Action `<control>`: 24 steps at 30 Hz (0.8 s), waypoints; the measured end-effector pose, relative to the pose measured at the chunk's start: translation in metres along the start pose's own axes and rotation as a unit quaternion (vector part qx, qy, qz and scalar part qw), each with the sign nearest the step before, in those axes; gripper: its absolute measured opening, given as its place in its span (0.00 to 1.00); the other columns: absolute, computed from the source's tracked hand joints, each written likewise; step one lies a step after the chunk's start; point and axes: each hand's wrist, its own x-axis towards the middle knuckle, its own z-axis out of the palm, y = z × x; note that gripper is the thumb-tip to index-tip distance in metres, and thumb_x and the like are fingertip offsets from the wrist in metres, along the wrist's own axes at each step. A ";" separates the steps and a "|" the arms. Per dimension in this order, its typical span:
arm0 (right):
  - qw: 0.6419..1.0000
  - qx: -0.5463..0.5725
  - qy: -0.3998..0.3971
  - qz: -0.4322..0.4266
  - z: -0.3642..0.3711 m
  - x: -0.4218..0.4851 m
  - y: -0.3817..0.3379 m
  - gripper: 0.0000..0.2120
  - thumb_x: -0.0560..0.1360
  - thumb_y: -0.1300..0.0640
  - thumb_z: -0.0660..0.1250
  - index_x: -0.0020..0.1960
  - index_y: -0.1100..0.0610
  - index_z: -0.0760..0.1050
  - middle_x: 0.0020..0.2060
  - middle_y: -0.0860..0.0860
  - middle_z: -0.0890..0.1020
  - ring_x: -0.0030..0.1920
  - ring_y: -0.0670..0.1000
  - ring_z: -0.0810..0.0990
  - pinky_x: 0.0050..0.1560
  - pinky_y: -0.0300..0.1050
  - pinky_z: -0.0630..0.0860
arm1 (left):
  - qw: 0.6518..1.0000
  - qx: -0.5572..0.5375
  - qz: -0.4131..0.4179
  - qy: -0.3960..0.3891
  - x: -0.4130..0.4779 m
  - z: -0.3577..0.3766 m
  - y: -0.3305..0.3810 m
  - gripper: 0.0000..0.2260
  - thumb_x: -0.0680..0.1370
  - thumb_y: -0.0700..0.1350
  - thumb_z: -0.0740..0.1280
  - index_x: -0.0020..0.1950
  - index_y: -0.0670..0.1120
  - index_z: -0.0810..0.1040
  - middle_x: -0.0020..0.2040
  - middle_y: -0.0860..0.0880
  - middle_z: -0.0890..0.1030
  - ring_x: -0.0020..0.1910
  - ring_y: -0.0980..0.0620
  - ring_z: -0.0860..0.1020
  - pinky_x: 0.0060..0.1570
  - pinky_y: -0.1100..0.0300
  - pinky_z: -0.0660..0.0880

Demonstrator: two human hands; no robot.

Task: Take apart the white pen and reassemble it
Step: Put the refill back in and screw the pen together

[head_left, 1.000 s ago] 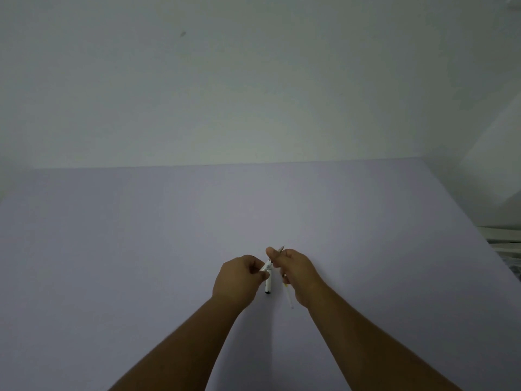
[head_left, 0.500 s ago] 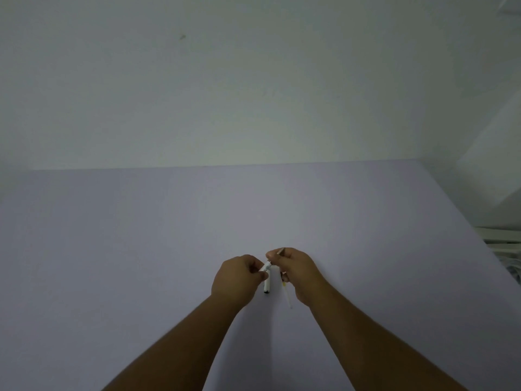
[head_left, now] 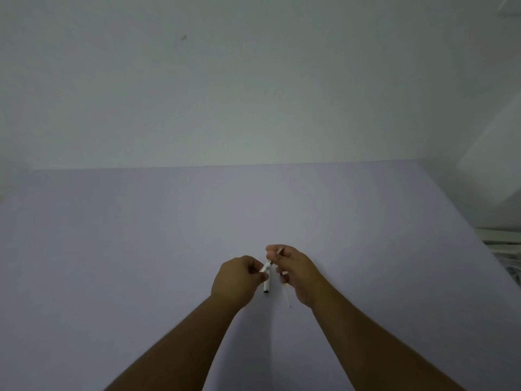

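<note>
hands (head_left: 239,277) apparently around white pen (head_left: 266,268)

Two hands (head_left: 239,280) (head_left: 296,270) pinching white pen (head_left: 265,268), lavender table (head_left: 141,249)

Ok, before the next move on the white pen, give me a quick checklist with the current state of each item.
1. Left hand gripping the white pen barrel: ok.
2. Right hand pinching the front piece at the barrel's upper end: ok.
3. Thin refill secured under the right hand: ok, it sticks out below the palm.
4. Front piece fully off or still threaded: cannot tell, too small.
5. Spring accounted for: cannot tell.
6. Loose parts on the table: ok, none visible.
</note>
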 end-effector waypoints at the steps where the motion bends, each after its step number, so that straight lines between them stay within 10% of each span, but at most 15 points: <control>1: 1.000 0.005 -0.008 -0.007 -0.001 -0.001 0.000 0.05 0.72 0.53 0.70 0.46 0.52 0.81 0.39 0.48 0.81 0.38 0.47 0.74 0.37 0.40 0.69 | 1.000 0.002 -0.002 0.001 0.000 0.000 -0.001 0.06 0.72 0.49 0.71 0.46 0.49 0.81 0.36 0.54 0.79 0.33 0.57 0.75 0.34 0.64 0.71; 6: 0.996 -0.066 0.049 0.015 0.007 0.000 -0.003 0.15 0.69 0.46 0.72 0.35 0.57 0.74 0.31 0.50 0.74 0.30 0.47 0.67 0.34 0.41 0.66 | 1.000 0.024 -0.005 0.011 0.000 0.001 -0.003 0.04 0.72 0.50 0.70 0.44 0.51 0.79 0.34 0.56 0.77 0.33 0.59 0.74 0.32 0.65 0.69; 11: 1.000 -0.027 0.005 -0.011 0.007 -0.003 -0.004 0.03 0.74 0.54 0.68 0.44 0.50 0.81 0.40 0.48 0.82 0.37 0.46 0.74 0.37 0.39 0.70 | 1.000 0.017 -0.004 0.013 0.003 -0.001 -0.005 0.03 0.72 0.50 0.70 0.43 0.51 0.79 0.35 0.54 0.78 0.32 0.57 0.74 0.32 0.65 0.69; 24: 0.995 -0.091 0.046 0.003 0.016 0.010 -0.008 0.08 0.73 0.48 0.68 0.41 0.52 0.80 0.37 0.45 0.82 0.35 0.42 0.74 0.41 0.39 0.70 | 0.987 0.142 0.023 0.077 0.005 0.001 -0.010 0.06 0.75 0.50 0.66 0.47 0.49 0.79 0.40 0.52 0.79 0.36 0.54 0.74 0.35 0.62 0.70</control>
